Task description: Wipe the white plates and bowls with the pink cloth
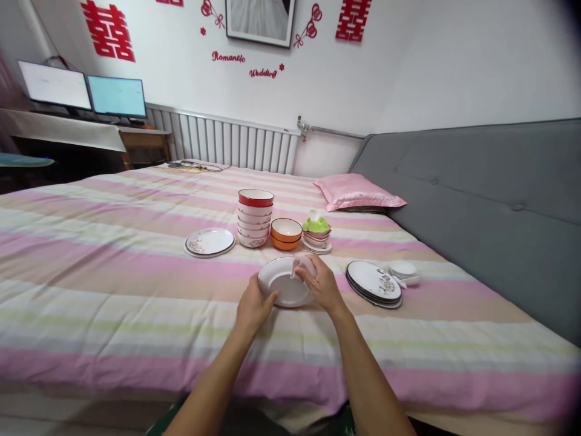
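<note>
My left hand [255,307] grips the near left rim of a white plate [287,289], thumb over the edge. The plate shows a plain face toward me, just above the striped bedspread. In my right hand [323,283] is a bunched pale pink cloth [303,266], pinched at the plate's upper right rim. Just beyond the plate stand a tall stack of patterned bowls [254,221] with a red one on top, two orange bowls [285,235], and a pile of small dishes [316,233] topped by a green one.
Patterned plates [210,241] lie to the left. A stack of oval plates [374,283] is at the right, beside small white dishes [403,270] and a spoon. Farther back are a pink pillow [358,191], a grey headboard [481,206] and cables [195,165].
</note>
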### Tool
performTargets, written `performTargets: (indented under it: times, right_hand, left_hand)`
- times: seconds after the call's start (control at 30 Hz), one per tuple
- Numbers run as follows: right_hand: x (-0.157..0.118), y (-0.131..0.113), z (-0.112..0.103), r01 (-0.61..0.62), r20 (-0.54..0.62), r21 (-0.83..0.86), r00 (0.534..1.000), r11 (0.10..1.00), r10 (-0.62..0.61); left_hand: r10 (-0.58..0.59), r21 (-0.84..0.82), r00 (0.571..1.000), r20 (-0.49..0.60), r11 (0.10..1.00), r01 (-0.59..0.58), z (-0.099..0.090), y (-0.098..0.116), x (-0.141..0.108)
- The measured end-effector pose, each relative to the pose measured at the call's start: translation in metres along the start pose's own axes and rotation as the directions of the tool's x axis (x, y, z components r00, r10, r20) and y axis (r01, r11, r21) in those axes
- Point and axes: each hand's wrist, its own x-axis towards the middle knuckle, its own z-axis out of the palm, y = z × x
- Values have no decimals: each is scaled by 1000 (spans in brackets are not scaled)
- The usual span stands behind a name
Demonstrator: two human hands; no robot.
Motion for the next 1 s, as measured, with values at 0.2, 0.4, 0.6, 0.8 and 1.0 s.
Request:
performTargets:
  times: [0.2,0.4,0.6,0.8,1.0]
  right_hand:
    - [-2,-1,4,114,55,-65,992,991,-111]
    - [2,-10,7,222,91,-278,975,935,-204]
    - [8,-45,33,327,190,-584,945,743,-266]
    - [8,-48,39,293,113,-587,953,755,-282]
    - [4,-19,29,135,-65,-415,982,900,-177]
  left_hand:
    - [344,-58,925,-163,932,-357,-10,9,1]
    - [358,-79,922,-145,925,-372,-14,7,1]
    - [389,-52,903,-184,913,-404,-10,-2,1]
    - [358,-67,914,-188,924,-376,-8,-6,7]
    - [283,-117,942,-181,944,-307,-8,-6,13]
